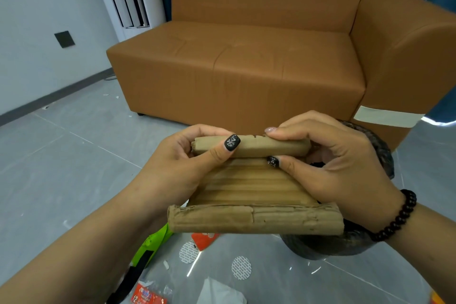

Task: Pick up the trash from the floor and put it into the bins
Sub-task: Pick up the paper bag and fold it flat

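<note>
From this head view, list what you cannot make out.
- Black bin: mostly hidden behind the right hand and the cardboard; its contents cannot be seen.
- Red packet: cut off by the bottom edge, print too blurred to read.
- Green wrapper: partly covered by the left forearm.
- Left hand: the fingers of its grip are hidden behind the cardboard roll.

Matt corrugated cardboard (249, 185); smooth leather sofa (246, 61).
</note>
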The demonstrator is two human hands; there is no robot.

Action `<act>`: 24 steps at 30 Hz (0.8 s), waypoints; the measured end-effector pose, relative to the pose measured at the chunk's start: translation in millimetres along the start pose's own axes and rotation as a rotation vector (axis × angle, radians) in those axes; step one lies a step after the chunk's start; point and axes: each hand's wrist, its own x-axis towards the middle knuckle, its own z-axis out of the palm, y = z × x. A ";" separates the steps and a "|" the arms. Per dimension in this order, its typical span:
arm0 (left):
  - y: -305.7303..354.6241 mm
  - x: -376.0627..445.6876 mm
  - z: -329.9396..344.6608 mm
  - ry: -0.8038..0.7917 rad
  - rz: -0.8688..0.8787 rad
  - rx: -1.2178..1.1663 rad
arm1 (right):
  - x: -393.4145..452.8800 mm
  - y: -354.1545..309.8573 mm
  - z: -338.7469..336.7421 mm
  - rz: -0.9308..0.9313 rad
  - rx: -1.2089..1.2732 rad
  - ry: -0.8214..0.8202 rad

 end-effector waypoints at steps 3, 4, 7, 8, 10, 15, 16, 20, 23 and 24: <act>4.2 -0.8 0.2 0.015 0.012 0.002 | -1.2 0.6 0.5 -0.018 -0.043 -0.043; 5.6 -0.8 -0.2 0.015 0.023 0.006 | -1.6 0.1 0.6 -0.022 -0.046 -0.051; 7.4 -1.8 -0.9 0.014 0.042 0.021 | -1.2 -2.5 0.7 0.022 0.046 -0.023; 6.9 -2.2 -1.2 0.008 0.049 0.026 | -0.5 -2.9 0.9 0.048 0.078 -0.002; 6.4 -3.3 -1.6 0.000 0.071 0.028 | 1.2 -4.5 0.4 0.137 0.125 0.028; 7.7 -5.4 -1.7 0.009 0.159 0.067 | 2.8 -13.1 -1.5 0.440 0.488 -0.013; 7.8 -5.8 -1.1 0.011 0.161 0.058 | 3.3 -15.4 -1.6 0.433 0.517 0.004; 10.4 -5.6 1.0 0.028 0.123 0.004 | 6.4 -18.7 -3.7 0.413 0.642 0.069; 11.7 -5.9 0.5 0.030 0.087 0.051 | 6.3 -16.1 -4.8 0.394 0.653 0.069; 11.1 -6.3 -0.1 0.031 0.077 0.067 | 5.8 -15.0 -4.5 0.384 0.645 0.059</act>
